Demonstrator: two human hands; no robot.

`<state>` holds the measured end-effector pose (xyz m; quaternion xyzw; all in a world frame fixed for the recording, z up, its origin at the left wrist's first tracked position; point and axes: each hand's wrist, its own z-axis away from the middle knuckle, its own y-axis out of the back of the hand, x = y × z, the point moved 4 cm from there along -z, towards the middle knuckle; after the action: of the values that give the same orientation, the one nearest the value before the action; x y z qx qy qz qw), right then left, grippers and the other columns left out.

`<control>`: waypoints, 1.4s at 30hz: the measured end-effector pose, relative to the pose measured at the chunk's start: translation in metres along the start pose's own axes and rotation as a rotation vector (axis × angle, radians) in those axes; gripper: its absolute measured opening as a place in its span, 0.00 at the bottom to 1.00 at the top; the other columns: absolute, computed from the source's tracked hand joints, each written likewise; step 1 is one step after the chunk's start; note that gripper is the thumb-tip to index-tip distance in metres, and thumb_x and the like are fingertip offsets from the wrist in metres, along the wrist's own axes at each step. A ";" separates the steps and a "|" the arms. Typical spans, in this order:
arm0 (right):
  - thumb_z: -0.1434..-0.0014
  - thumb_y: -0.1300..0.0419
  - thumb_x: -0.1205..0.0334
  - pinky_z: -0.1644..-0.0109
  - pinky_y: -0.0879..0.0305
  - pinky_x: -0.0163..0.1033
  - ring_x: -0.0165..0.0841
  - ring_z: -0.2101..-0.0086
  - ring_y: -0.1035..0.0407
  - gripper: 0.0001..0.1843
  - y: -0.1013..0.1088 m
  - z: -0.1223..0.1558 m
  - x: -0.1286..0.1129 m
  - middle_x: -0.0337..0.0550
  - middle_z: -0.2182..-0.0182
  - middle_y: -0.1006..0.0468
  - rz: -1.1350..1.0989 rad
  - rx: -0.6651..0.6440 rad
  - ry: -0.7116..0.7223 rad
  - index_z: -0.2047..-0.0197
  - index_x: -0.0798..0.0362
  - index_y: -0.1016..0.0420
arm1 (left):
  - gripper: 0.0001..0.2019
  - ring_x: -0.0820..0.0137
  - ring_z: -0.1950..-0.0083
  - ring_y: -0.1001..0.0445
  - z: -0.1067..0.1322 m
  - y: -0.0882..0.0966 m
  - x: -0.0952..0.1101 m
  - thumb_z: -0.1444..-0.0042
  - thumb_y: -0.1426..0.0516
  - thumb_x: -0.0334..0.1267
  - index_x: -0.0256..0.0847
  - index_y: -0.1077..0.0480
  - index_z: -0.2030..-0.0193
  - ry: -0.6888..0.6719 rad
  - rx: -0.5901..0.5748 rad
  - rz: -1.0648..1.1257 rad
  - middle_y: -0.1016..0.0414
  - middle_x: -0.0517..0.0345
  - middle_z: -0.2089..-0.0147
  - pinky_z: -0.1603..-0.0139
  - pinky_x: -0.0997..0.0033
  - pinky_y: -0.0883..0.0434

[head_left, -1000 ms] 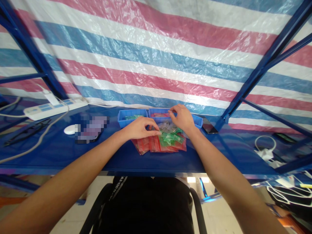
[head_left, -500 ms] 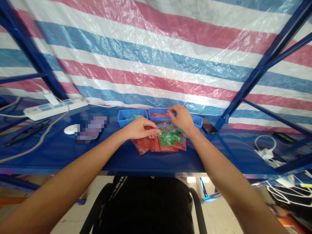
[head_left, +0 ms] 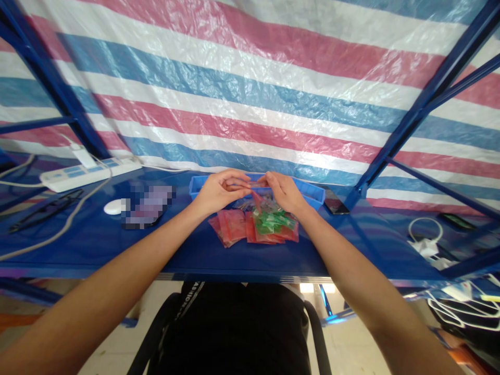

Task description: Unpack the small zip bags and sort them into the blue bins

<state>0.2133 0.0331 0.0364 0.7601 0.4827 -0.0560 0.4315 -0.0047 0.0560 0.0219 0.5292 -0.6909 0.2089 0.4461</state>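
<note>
My left hand and my right hand face each other in front of the blue bins. The left fingers are closed on a small red plastic bag, which hangs between the hands. My right fingers are bent together at its other side; their tips are partly hidden, and they seem to grip the same bag. Below lie green plastic bags on top of red ones, with clear bags behind. Another small stack of red bags lies to the left.
On the blue table, a pixelated phone, a white round object, glasses and a power strip lie to the left. A dark phone rests right of the bins. Blue posts and striped sheeting stand behind.
My left hand has moved up and away from the pile, lifting a red bag. My right hand has come down and left out of the bin area, close to the left.
</note>
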 end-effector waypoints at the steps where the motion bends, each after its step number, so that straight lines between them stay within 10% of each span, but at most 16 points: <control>1: 0.22 0.61 0.40 0.43 0.29 0.50 0.43 0.53 0.22 0.33 -0.002 0.001 -0.004 0.47 0.56 0.15 -0.047 -0.028 0.017 0.51 0.47 0.17 | 0.27 0.57 0.50 0.14 0.000 0.002 -0.001 0.51 0.24 0.50 0.37 0.22 0.50 0.002 0.031 -0.021 0.14 0.45 0.53 0.41 0.53 0.19; 7: 0.32 0.37 0.39 0.51 0.29 0.44 0.39 0.61 0.24 0.20 -0.017 0.003 -0.014 0.43 0.59 0.15 -0.052 -0.116 0.096 0.52 0.46 0.16 | 0.25 0.59 0.53 0.14 0.000 0.004 0.002 0.50 0.26 0.54 0.37 0.21 0.55 -0.022 0.101 -0.098 0.15 0.46 0.55 0.45 0.56 0.18; 13: 0.30 0.38 0.44 0.59 0.32 0.42 0.36 0.66 0.27 0.18 -0.019 0.000 0.001 0.41 0.65 0.16 -0.140 -0.035 -0.010 0.56 0.48 0.14 | 0.21 0.59 0.50 0.18 0.003 0.005 0.013 0.41 0.31 0.54 0.41 0.19 0.50 -0.090 0.140 -0.386 0.17 0.46 0.46 0.62 0.69 0.21; 22: 0.39 0.32 0.39 0.60 0.28 0.41 0.35 0.67 0.25 0.21 -0.018 -0.005 0.017 0.39 0.66 0.15 -0.457 0.050 -0.218 0.60 0.49 0.16 | 0.26 0.65 0.66 0.19 0.001 0.009 -0.003 0.43 0.30 0.56 0.41 0.21 0.44 0.088 0.116 -0.264 0.15 0.51 0.54 0.78 0.75 0.27; 42: 0.48 0.25 0.43 0.56 0.27 0.41 0.34 0.66 0.23 0.21 -0.024 -0.006 0.026 0.40 0.64 0.15 -0.635 0.014 -0.290 0.61 0.50 0.20 | 0.26 0.66 0.68 0.20 0.000 0.010 -0.010 0.44 0.29 0.54 0.40 0.22 0.45 0.104 0.126 -0.210 0.17 0.53 0.62 0.74 0.72 0.24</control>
<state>0.2062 0.0593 0.0121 0.5591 0.6283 -0.2979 0.4515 -0.0129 0.0650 0.0158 0.6141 -0.5931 0.2312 0.4665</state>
